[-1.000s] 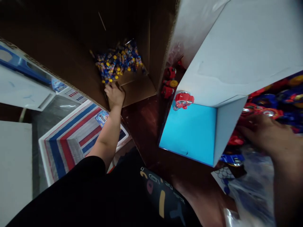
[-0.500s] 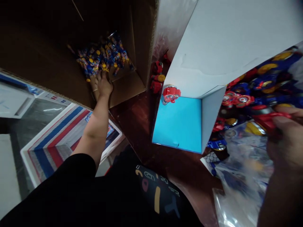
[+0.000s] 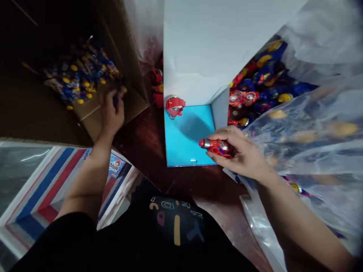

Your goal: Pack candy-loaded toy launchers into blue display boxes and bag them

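The right hand [image 3: 242, 151] had its grip clamped on a red toy [image 3: 218, 147], thumb on one side and fingers on the other. The toy lay sideways with its capped end pointing left, over the front right of the blue base [image 3: 181, 155] of a white box [image 3: 224, 45]; I took that hold to be a way of leaving the narrow end free. Another red toy [image 3: 175, 105] sat at the base's left edge. More toys [image 3: 263, 77] lay heaped to the right, partly under clear plastic [image 3: 306, 147], presumably for easy reach.

The left hand [image 3: 110, 115] was inside a cardboard box [image 3: 134, 104], near a pile of small blue-and-yellow packets [image 3: 82, 75]. Its grip seemed closed on a small packet [image 3: 115, 101], though blur and shadow hid the details. Dark red surface [image 3: 150, 151] showed between the two boxes.
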Available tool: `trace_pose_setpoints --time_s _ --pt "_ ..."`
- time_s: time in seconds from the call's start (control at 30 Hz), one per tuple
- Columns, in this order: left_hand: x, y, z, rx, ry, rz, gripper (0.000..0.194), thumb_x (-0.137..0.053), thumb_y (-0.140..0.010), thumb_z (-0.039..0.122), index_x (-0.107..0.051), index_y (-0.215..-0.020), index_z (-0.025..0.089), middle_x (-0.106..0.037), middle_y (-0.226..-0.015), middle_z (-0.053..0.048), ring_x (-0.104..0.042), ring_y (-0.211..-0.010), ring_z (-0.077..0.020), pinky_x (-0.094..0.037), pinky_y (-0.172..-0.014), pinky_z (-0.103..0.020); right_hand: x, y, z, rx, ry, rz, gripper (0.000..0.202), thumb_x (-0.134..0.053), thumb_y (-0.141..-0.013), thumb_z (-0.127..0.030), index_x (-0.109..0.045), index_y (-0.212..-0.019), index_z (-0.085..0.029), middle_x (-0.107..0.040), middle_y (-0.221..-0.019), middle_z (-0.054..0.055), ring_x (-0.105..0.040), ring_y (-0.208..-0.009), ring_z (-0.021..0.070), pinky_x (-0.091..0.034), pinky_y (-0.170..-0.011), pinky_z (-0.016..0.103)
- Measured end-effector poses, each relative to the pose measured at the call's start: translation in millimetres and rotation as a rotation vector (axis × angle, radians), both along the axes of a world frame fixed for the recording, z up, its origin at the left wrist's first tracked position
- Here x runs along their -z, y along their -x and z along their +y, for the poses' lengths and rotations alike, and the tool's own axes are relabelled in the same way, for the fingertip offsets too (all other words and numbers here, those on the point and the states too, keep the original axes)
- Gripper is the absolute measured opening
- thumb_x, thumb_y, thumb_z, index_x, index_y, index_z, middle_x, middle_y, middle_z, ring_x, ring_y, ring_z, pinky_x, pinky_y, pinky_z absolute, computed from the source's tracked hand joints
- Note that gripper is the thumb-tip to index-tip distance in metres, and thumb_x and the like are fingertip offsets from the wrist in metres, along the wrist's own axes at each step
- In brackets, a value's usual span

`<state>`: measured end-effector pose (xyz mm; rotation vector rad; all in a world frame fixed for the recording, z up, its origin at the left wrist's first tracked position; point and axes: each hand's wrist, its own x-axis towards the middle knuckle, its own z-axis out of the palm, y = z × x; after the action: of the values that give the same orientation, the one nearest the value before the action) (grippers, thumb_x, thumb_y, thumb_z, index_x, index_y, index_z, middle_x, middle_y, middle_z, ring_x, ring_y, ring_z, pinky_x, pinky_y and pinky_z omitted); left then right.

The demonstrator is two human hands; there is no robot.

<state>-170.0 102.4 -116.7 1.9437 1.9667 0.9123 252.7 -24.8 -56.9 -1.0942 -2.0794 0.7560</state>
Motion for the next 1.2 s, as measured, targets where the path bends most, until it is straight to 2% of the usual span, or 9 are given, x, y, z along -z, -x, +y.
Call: trace_pose_setpoints --time_s 0.07,0.2,0.37,0.53,0.73,0.83,0.97,1.07,1.2 --pt "-16.5 -32.7 -61.9 0.261 0.107 -0.193 0.036 -0.052 -0.112 0.038 -0.063 -0.143 0.024 -0.074 -0.13 -0.009 -0.072 -0.117 -0.0227 -0.059 -0.111 -0.04 -1.0 4.2 2.0 -0.027 -0.074 -0.052 0.04 -0.081 -0.092 -0.032 -0.071 -0.131 -0.034 -0.072 -0.117 0.009 -0.073 -0.107 0.0278 -0.065 -0.091 0.047" --pt "-39.3 -95.1 -141.3 0.644 0.404 -0.462 0.028 -0.058 -0.111 0.039 -0.069 -0.13 0.022 -0.079 -0.104 -0.003 -0.072 -0.084 -0.015 -0.06 -0.078 -0.027 1.7 22.1 4.0 -0.12 -0.089 -0.126 0.036 -0.077 -0.096 -0.038 -0.072 -0.131 -0.033 -0.07 -0.12 0.01 -0.073 -0.108 0.0275 -0.066 -0.09 0.045" --pt "-43.2 -106.7 -139.0 0.786 0.297 -0.501 0.024 -0.06 -0.113 0.033 -0.07 -0.128 0.018 -0.08 -0.113 -0.005 -0.076 -0.1 -0.0161 -0.06 -0.091 -0.027 -1.8 38.8 -3.3 -0.204 -0.223 -0.13 0.041 -0.076 -0.097 -0.031 -0.065 -0.137 -0.033 -0.067 -0.118 0.011 -0.071 -0.108 0.0291 -0.064 -0.092 0.047" --pt "-40.8 -96.9 -133.5 0.954 -0.09 -0.153 0.029 -0.055 -0.117 0.039 -0.065 -0.134 0.018 -0.076 -0.103 -0.005 -0.072 -0.092 -0.0171 -0.058 -0.082 -0.029 -13.3 40.0 -15.3 -0.23 -0.133 -0.05 0.043 -0.081 -0.094 -0.027 -0.063 -0.133 -0.033 -0.067 -0.118 0.008 -0.069 -0.109 0.0255 -0.064 -0.093 0.044" --pt "-17.2 -95.1 -130.1 1.002 -0.338 0.183 0.033 -0.053 -0.117 0.042 -0.067 -0.133 0.016 -0.07 -0.089 -0.004 -0.063 -0.08 -0.0192 -0.051 -0.078 -0.032 1.5 50.4 -23.3 -0.107 0.535 0.086 0.037 -0.077 -0.098 -0.054 -0.069 -0.118 -0.023 -0.07 -0.102 0.006 -0.069 -0.085 0.0184 -0.062 -0.076 0.036" --pt "-13.5 -90.3 -129.7 0.97 -0.103 -0.074 0.035 -0.053 -0.117 0.041 -0.068 -0.136 0.016 -0.075 -0.105 -0.008 -0.069 -0.094 -0.019 -0.054 -0.086 -0.03 3.5 40.9 -24.1 -0.069 0.603 0.148 0.065 -0.07 -0.1 -0.066 -0.059 -0.148 -0.025 -0.07 -0.132 0.013 -0.075 -0.105 0.0247 -0.069 -0.084 0.042" --pt "-19.4 -80.9 -130.4 0.728 0.49 -0.571 0.041 -0.065 -0.108 0.053 -0.075 -0.123 0.016 -0.073 -0.097 -0.006 -0.066 -0.084 -0.0153 -0.052 -0.076 -0.027 -3.8 4.0 -20.1 -0.073 -0.201 -0.117 0.103 -0.093 -0.086 -0.048 -0.037 -0.172 -0.048 -0.033 -0.181 0.005 -0.042 -0.164 0.041 -0.051 -0.129 0.064" --pt "-22.8 -77.9 -132.4 0.637 0.984 -0.964 0.055 -0.074 -0.097 0.068 -0.074 -0.105 0.014 -0.05 -0.068 0.003 -0.04 -0.056 -0.008 -0.033 -0.055 -0.022 -6.3 -15.6 -16.8 -0.165 -0.504 -0.353 0.084 -0.085 -0.092 -0.015 -0.055 -0.156 -0.06 -0.039 -0.178 -0.012 -0.039 -0.167 0.0348 -0.046 -0.136 0.061" --pt "-28.7 -82.1 -139.3 0.753 1.226 -1.117 0.056 -0.074 -0.096 0.071 -0.074 -0.101 0.015 -0.039 -0.062 0.007 -0.026 -0.051 -0.0065 -0.028 -0.051 -0.023 -9.9 -3.7 -22.0 -0.288 -0.448 -0.322 0.08 -0.075 -0.101 -0.019 -0.043 -0.17 -0.046 -0.064 -0.161 0.001 -0.066 -0.146 0.0294 -0.067 -0.115 0.047"
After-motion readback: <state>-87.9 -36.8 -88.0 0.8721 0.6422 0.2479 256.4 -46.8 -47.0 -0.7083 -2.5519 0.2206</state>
